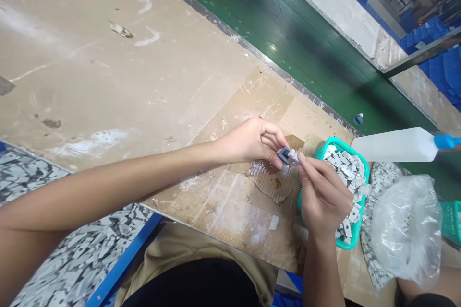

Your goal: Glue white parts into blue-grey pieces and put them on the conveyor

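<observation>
Over the workbench, my left hand (257,140) is closed, pinching a small dark grey plastic part (283,154) between thumb and fingers. My right hand (324,196) holds a small light grey plastic piece (293,156) in its fingertips. The two pieces meet or nearly meet; whether they are joined cannot be told. Beneath them lies a worn, wet-looking scrap of cardboard (275,192). Right beside my right hand stands a turquoise basket (367,172) filled with light grey pieces, partly hidden by that hand.
A green conveyor belt (252,24) runs beyond the bench, with a small part (358,118) on it. At the right are a white bottle with a blue cap (396,145) and a clear plastic bag (406,230). A blue-rimmed bin (124,259) of grey parts sits lower left. Another person's limb (428,276) shows lower right.
</observation>
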Demonstrator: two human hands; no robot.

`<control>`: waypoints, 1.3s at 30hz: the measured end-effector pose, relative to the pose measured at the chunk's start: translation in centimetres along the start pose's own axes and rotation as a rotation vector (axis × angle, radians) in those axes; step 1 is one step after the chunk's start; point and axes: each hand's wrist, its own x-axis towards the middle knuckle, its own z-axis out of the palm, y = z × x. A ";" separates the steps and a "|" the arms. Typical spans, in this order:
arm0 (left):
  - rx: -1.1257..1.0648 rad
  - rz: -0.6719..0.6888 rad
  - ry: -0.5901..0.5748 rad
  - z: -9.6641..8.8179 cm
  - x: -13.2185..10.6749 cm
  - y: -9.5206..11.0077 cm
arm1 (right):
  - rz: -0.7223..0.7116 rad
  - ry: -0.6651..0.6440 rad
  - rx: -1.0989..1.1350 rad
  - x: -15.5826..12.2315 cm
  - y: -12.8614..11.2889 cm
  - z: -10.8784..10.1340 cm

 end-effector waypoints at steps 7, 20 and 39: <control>-0.009 0.007 0.040 0.5 -0.3 0.1 | -0.016 -0.063 0.006 -0.1 0.1 -0.1; -0.009 0.044 0.175 1.1 -0.6 -0.8 | -0.005 -0.095 -0.054 0.0 -0.1 0.2; -0.125 -0.196 0.041 -0.1 -0.6 0.2 | 0.233 0.082 0.012 0.2 0.2 -0.3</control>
